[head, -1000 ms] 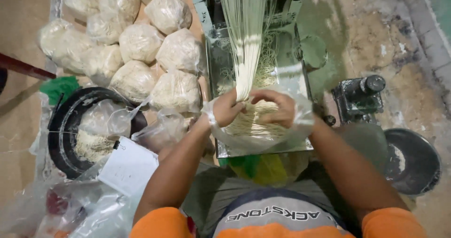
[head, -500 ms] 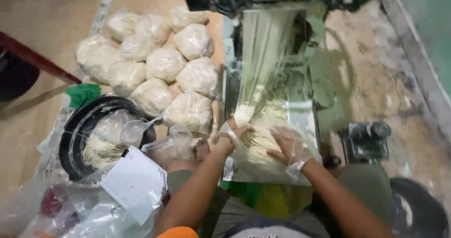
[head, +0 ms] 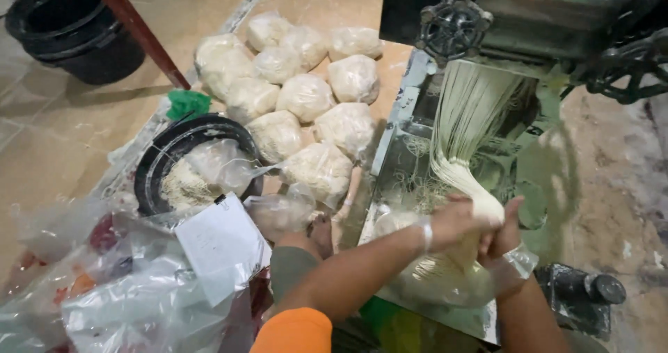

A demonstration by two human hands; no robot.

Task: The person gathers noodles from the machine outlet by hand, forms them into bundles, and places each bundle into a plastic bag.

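Head view: hands (head: 480, 228) (gloved) around noodles (head: 467, 127).

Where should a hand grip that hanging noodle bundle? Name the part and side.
Grip the noodle bundle at its narrow lower neck, where the strands gather just above both hands. Come from the front, the person's side: the machine blocks the back, and higher up the strands fan wide.

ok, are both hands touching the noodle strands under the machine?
Touching. The head view shows the left hand and right hand closed around the hanging noodle strands, no gap visible.
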